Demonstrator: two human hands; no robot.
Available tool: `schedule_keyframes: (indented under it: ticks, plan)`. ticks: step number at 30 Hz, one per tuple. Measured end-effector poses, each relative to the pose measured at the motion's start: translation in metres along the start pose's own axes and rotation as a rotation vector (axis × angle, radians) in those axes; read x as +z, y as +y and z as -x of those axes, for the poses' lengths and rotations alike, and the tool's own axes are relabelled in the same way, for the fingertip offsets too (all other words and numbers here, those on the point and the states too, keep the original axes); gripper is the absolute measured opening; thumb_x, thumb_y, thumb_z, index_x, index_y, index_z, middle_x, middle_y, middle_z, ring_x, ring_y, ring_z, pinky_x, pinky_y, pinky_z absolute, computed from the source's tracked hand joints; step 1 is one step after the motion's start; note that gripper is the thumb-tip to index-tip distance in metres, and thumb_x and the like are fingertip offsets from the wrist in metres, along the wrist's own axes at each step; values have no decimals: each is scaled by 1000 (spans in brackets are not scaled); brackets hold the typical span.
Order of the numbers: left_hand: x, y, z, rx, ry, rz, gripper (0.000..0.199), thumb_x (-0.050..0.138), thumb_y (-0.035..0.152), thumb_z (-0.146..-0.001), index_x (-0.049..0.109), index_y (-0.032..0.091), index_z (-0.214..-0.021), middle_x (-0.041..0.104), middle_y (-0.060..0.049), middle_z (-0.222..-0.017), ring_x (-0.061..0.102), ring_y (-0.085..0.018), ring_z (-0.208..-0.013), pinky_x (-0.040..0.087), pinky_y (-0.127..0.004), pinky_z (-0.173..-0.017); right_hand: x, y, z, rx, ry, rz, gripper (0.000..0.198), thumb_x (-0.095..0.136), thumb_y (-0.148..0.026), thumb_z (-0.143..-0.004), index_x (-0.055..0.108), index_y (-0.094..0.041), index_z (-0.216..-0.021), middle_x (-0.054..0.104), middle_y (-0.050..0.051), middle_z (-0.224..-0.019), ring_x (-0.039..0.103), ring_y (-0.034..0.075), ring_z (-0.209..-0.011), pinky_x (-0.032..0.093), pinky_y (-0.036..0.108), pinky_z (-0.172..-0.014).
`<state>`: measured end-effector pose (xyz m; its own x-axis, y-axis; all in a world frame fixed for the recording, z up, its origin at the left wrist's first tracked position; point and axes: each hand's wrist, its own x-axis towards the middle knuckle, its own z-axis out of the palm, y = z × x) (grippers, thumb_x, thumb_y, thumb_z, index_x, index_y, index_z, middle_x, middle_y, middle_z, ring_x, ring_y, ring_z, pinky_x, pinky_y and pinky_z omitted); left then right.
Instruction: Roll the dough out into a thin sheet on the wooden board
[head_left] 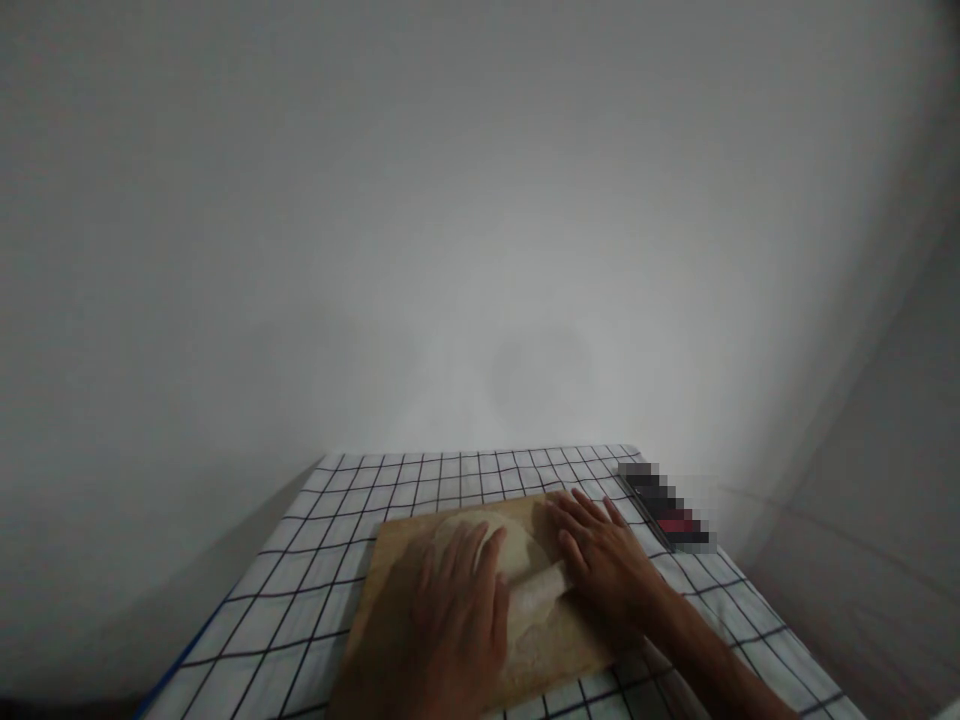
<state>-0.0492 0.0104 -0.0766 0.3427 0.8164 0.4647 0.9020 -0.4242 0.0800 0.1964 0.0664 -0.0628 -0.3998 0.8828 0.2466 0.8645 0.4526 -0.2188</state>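
Observation:
A pale, flat round of dough (517, 545) lies on a wooden board (405, 550). Across its near side runs a light rolling pin (538, 590), slanting up to the right. My right hand (604, 560) lies palm down over the pin's right end, fingers stretched forward over the board. With fingers spread and reaching over the dough, my left hand (461, 610) covers the left part of the pin; it is slightly blurred, and what its palm touches is hidden.
The board rests on a table with a white, black-checked cloth (292, 580). Along the table's right edge lies a dark, pixelated object (664, 510) with a red patch. A plain pale wall (450, 250) rises behind the table, and another wall stands at the right.

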Motion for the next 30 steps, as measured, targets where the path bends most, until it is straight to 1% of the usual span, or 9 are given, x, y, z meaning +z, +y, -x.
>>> schedule_keyframes:
  ticks: [3,6,11,14,17,20,23,26,30]
  plan:
    - [2,13,9,20,20,10,53,40,40,-99,37,31,-151,40,-2,-157,31,-34,-146,19,-62,-121,-2,-2,13,-10,-5,13,50,25,-36,-103,40,-31,-151,38,2,-158,23,27,-149,11,60,-119]
    - [-6,21,6,-11,32,14,50,40,42,-100,42,30,-149,41,-3,-156,33,-34,-145,21,-63,-119,-3,-1,7,-27,-8,12,50,24,-38,-104,43,-32,-149,41,2,-156,28,27,-147,13,60,-119]
    - [-22,9,-17,-66,-14,-26,43,42,40,-98,55,26,-137,51,-9,-148,39,-35,-141,29,-60,-116,3,6,-40,-32,-70,-26,51,23,-41,-104,50,-27,-145,46,6,-153,33,27,-145,22,55,-117]
    - [-17,-5,-30,-114,-32,-99,42,41,37,-99,56,21,-134,51,-12,-147,35,-37,-143,30,-60,-113,10,8,-73,-46,-117,-45,52,28,-45,-103,51,-22,-144,48,9,-151,36,27,-143,29,49,-116]
    - [-9,-12,-32,-164,-39,-157,41,39,34,-99,55,18,-133,51,-15,-147,35,-38,-142,33,-61,-110,13,8,-89,-49,-129,-49,54,31,-47,-102,51,-21,-144,48,10,-151,37,27,-143,31,50,-115]
    - [-10,-10,-25,-68,-46,-156,39,40,29,-98,55,19,-133,53,-13,-145,39,-36,-140,33,-61,-111,12,6,-80,-30,-125,-39,53,32,-46,-101,48,-22,-147,41,10,-156,31,30,-146,26,56,-116]
    - [-13,-4,-16,36,-11,-135,42,38,31,-100,50,19,-138,51,-12,-147,41,-33,-139,32,-59,-114,5,5,-54,-20,-97,-14,52,29,-42,-102,47,-24,-147,37,9,-158,26,29,-148,23,55,-117]
    - [-9,0,-13,44,38,-129,46,37,36,-101,47,16,-142,50,-14,-148,41,-33,-140,32,-59,-115,-3,1,-26,-29,-41,22,50,26,-39,-104,47,-25,-147,40,7,-156,29,25,-147,25,51,-118]
    - [2,4,-9,35,110,-134,48,41,38,-100,47,18,-143,47,-12,-151,37,-34,-143,32,-60,-116,-8,-5,-3,-22,2,40,49,26,-36,-104,48,-26,-146,42,5,-155,29,26,-147,27,52,-117]
